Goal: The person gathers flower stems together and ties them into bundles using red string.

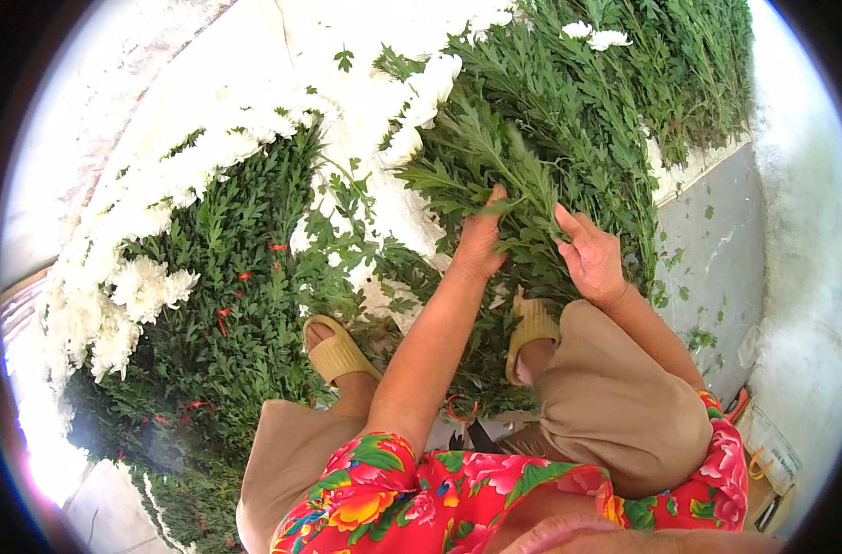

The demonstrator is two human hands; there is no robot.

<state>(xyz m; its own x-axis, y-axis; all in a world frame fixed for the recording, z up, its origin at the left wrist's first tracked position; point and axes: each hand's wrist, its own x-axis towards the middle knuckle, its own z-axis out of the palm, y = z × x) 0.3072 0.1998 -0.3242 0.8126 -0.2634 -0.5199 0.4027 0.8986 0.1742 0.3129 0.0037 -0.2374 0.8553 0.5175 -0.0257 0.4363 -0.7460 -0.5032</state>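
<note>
My left hand [482, 239] is closed around a bunch of leafy chrysanthemum stems [462, 166], whose white blooms [424, 97] point up and to the left. Leaves cover part of its fingers. Just to the right, my right hand [590, 256] has thumb and forefinger at a leafy chrysanthemum stem [525, 166] that slants across the bunch. The lower ends of the held stems are hidden among leaves between my knees. Beyond my right hand lies a thick pile of loose chrysanthemum stems [573, 118].
Chrysanthemum bundles with red ties [220, 322] lie at the left, their white flower heads [151, 291] outward. Stripped leaves [365, 277] litter the floor around my yellow slippers [338, 353]. A white wall [802, 277] bounds the right side. A box [771, 443] stands at the lower right.
</note>
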